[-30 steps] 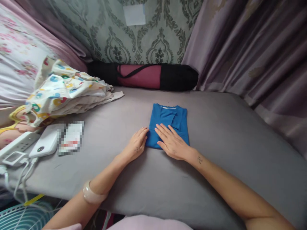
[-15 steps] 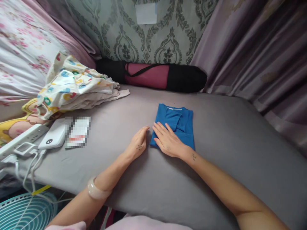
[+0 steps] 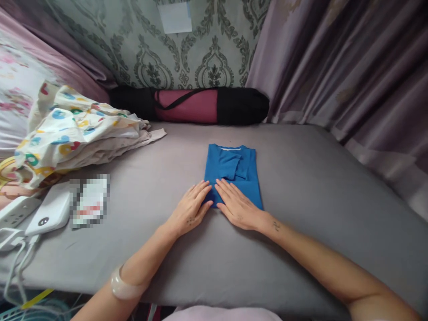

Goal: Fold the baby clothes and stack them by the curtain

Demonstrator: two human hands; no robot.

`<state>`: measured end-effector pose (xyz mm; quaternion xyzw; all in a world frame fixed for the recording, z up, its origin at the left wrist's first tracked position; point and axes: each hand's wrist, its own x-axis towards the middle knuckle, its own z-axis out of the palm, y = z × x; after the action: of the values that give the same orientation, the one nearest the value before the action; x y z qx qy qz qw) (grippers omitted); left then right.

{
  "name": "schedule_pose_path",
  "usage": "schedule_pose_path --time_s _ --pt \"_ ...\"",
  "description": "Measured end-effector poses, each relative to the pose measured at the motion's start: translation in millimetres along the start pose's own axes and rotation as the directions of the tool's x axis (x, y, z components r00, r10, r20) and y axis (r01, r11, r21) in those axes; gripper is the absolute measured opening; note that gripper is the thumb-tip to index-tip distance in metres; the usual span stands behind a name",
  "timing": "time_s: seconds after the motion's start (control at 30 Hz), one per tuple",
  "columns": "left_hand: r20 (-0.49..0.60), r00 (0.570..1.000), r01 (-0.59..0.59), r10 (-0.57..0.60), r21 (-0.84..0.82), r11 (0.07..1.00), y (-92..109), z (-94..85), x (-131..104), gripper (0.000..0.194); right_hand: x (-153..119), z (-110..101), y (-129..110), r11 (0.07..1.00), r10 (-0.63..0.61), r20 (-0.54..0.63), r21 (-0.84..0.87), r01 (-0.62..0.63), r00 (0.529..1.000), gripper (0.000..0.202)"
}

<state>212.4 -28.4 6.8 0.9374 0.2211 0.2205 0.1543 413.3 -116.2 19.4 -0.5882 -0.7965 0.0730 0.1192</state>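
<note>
A blue garment (image 3: pixel 249 178) lies folded into a compact shape on the grey sheet, its neckline with a white strip at the far edge and a sleeve folded on top. My left hand (image 3: pixel 194 205) is open, its fingertips at the garment's near left corner. Flat on the near part of the cloth rests my right hand (image 3: pixel 237 203), open with its fingers stretched out. The fingertips of both hands are close together but apart.
Patterned clothes (image 3: pixel 73 133) are heaped at the left. Nearer are a power strip (image 3: pixel 18 211), a white power bank (image 3: pixel 51 209) with cables and a blurred-out object (image 3: pixel 90 203). A black and pink roll bag (image 3: pixel 187 105) lies along the wall.
My left hand has moved onto the garment's left corner, its fingers now spread. My right hand has shifted slightly toward the near edge. The view has turned a little to the right.
</note>
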Motion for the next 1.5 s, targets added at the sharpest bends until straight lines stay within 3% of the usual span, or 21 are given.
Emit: schedule_pose_path --time_s 0.13,0.3,0.4,0.5,0.6,0.7,0.9,1.0,1.1,1.3,1.5 --pt "0.156 0.987 -0.039 0.033 0.032 0.999 0 -0.6 -1 0.052 -34 -2 17 0.992 0.115 0.011 -0.046 -0.114 0.993 0.061" --pt "0.179 0.983 -0.044 0.036 0.042 0.998 -6 -6.2 3 0.051 -62 -13 33 0.969 0.246 0.041 -0.034 -0.245 0.968 0.066" --pt "0.232 0.971 -0.075 0.061 0.055 0.996 -11 -11.9 6 0.051 -74 -19 40 0.966 0.257 0.036 0.015 -0.258 0.966 0.068" --pt "0.257 0.961 -0.138 0.104 0.116 0.984 -13 -16.4 9 0.042 -82 -22 43 0.980 0.199 -0.063 0.034 -0.197 0.978 0.056" --pt "0.249 0.952 -0.229 0.178 0.191 0.954 -11 -19.2 12 0.033 -85 -23 41 0.995 0.096 -0.142 -0.028 -0.101 0.985 0.037" --pt "0.237 0.941 -0.287 0.242 0.178 0.941 -6 -21.8 16 0.030 -83 -23 39 0.991 0.008 -0.148 -0.129 -0.028 0.989 0.027" --pt "0.158 0.976 -0.165 0.150 0.085 0.983 -3 -25.4 20 0.028 -81 -25 36 0.991 0.043 -0.179 -0.116 -0.065 0.983 0.020" --pt "0.147 0.984 -0.108 0.100 0.045 0.993 -4 -24.0 21 0.028 -79 -26 32 0.985 0.090 -0.208 -0.126 -0.118 0.974 0.032" --pt "0.140 0.988 -0.062 0.057 0.033 0.998 -7 -22.8 23 0.027 -76 -25 31 0.970 0.082 -0.227 -0.205 -0.130 0.970 0.027" --pt "0.228 0.944 -0.264 0.239 0.082 0.961 -12 -21.7 21 0.029 -77 -23 28 0.918 0.034 -0.227 -0.379 -0.120 0.973 0.027" --pt "0.266 0.934 -0.281 0.240 0.129 0.951 -21 -15.6 22 0.044 -75 -23 38 0.962 0.100 -0.209 -0.228 -0.148 0.973 0.039"
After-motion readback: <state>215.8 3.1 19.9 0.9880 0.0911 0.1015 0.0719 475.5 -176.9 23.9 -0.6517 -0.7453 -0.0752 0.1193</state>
